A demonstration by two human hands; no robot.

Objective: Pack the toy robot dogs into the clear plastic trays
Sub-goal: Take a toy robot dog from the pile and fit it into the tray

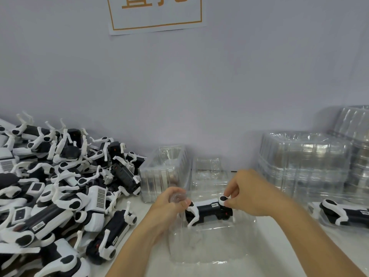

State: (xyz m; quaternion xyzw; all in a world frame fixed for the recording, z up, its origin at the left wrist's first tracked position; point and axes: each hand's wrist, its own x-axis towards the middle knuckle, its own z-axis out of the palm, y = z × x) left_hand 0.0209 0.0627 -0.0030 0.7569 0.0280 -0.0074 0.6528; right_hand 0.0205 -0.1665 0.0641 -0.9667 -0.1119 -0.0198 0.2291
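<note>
A pale wall (199, 86) fills the upper part of the view, and a paper sign (155, 15) with an orange frame hangs on it at the top. Below it a white surface (139, 210) carries everything else.

On the left of the surface lies a big pile of dogs (60, 186), black and white, tangled together with legs pointing in many directions. On the right, against the wall, stand tall stacks of trays (305, 162), clear and nested one in another. A smaller stack (163, 172) stands just beside the pile, near the middle.

In front of the person an open tray (211, 240) lies on the surface. One dog (207, 212) is at its far part, lying lengthwise from left to right, between the two hands. At the right edge another dog (343, 214) rests in a second tray (315, 211).

The left hand (169, 204) has curled fingers; its grip is closed around the clear plastic at the left end of the dog, near a white leg. The right hand (243, 192) pinches the round white and black joint on the right end of the dog with thumb and fingers.
</note>
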